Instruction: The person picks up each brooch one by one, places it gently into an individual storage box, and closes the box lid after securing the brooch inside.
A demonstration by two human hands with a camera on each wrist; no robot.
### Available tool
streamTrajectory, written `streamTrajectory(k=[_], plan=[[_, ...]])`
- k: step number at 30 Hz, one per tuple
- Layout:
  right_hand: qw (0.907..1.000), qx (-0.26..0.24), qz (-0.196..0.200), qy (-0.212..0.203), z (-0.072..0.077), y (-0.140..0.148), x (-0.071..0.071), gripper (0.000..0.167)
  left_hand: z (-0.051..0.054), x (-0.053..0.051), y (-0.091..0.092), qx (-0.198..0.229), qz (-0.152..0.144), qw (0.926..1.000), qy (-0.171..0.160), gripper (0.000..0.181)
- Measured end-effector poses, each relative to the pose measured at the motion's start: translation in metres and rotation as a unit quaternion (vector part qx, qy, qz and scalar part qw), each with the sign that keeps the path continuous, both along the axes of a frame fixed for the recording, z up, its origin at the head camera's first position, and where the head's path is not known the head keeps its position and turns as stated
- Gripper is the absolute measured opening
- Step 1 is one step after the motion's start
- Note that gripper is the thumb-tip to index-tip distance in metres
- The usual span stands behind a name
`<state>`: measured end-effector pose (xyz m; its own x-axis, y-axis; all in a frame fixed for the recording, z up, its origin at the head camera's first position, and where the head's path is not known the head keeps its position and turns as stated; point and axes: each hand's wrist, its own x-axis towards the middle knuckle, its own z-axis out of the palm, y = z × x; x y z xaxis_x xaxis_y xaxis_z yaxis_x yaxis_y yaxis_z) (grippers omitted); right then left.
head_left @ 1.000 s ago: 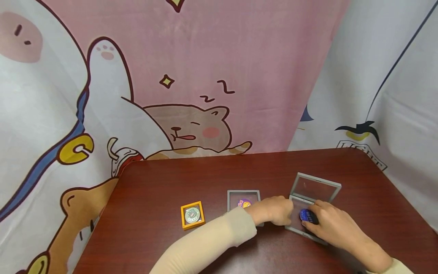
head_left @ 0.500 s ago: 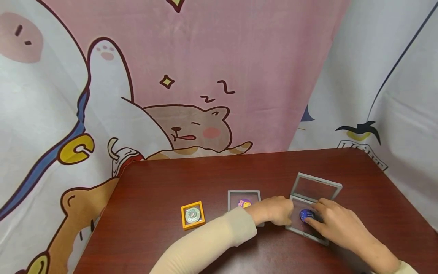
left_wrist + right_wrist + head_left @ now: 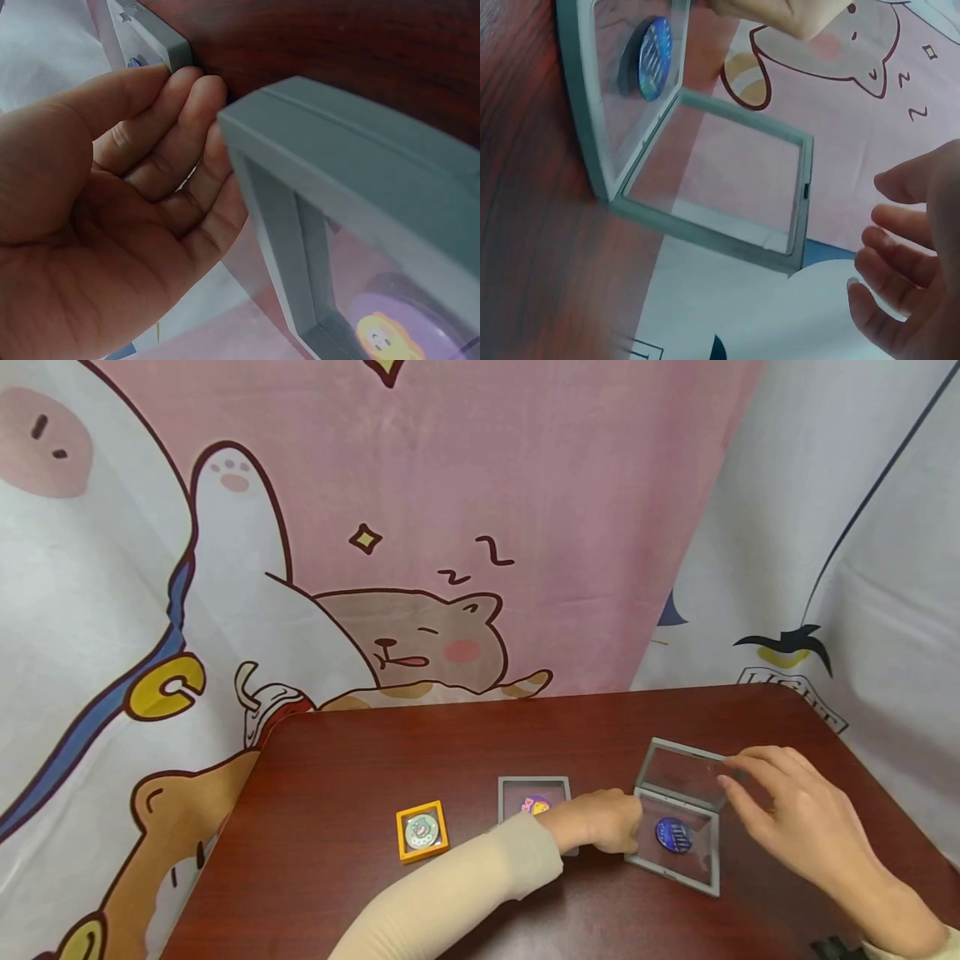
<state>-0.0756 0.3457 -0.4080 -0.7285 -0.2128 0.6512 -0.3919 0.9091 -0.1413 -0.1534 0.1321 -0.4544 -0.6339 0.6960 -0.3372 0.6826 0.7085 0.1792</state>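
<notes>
A grey clear-film display case [image 3: 712,860] lies on the table with its lid [image 3: 686,772] raised on the hinge side. Inside it, on the film, rests a round blue badge [image 3: 673,835] with a shiny printed face. My left hand [image 3: 617,821] pinches the near-left edge of this case between thumb and fingers, as the left wrist view shows at its corner. Beside the lid's right edge is my right hand [image 3: 806,814], fingers loosely bent and holding nothing. The right wrist view shows a gap between its fingertips [image 3: 885,182] and the lid.
Left of the open case lies another grey display case [image 3: 534,779] with a purple badge [image 3: 536,805], partly covered by the left forearm. Farther left is a small yellow-framed case [image 3: 423,832] holding a pale green badge. A printed curtain [image 3: 585,527] hangs behind the table [image 3: 360,752].
My right hand has let go of the blue badge and moved right and up to beside the lid. The badge now lies uncovered in the case. My left hand has not moved.
</notes>
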Motion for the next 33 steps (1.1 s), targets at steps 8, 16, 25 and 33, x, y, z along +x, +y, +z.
streamTrajectory(k=[8,16,25,33], plan=[[0.9991,-0.008,-0.034,-0.025,-0.009,0.011,-0.005,0.034,0.007,0.004,0.000,-0.004,0.005,1.0000,0.000,0.030],[0.9975,-0.014,-0.041,-0.056,-0.019,0.018,-0.006,0.022,0.008,0.005,-0.001,-0.002,0.005,1.0000,-0.006,0.030],[0.9983,0.003,-0.029,-0.051,-0.022,0.018,0.001,0.029,0.011,0.002,-0.003,-0.002,0.001,1.0000,-0.007,0.022],[0.9946,0.008,-0.040,-0.095,-0.023,0.015,0.016,0.023,0.008,-0.003,-0.007,0.009,-0.015,0.9998,-0.009,0.014]])
